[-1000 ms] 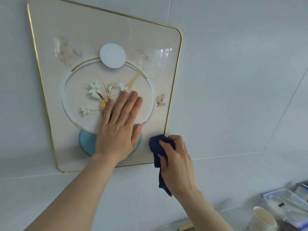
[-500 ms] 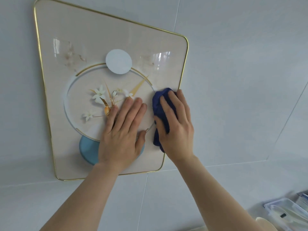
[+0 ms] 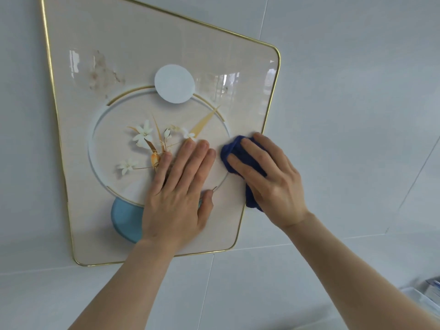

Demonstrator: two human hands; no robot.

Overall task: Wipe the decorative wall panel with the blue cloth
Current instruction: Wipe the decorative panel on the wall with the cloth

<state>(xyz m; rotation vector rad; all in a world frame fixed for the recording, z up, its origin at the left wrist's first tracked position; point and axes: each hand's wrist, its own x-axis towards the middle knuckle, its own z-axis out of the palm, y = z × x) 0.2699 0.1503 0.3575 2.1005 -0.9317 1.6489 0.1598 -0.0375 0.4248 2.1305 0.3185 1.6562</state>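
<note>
The decorative wall panel (image 3: 133,55) hangs on a pale tiled wall (image 3: 345,91), cream with a thin gold rim, a white disc at the top of a printed ring, white flowers inside the ring and a blue vase shape below it. Brownish smudges sit on the panel's upper left, left of the disc. The blue cloth (image 3: 234,151) is bunched against the panel's right edge, just right of the ring. The right hand (image 3: 273,182) presses it flat there, its grip closed over the cloth with 4 fingers spread on top. The left hand (image 3: 181,196) lies open and flat on the panel's lower ring, fingers together, holding nothing, just beside the cloth. A clear plastic container (image 3: 426,296) shows far below the panel, at the lower right.
</note>
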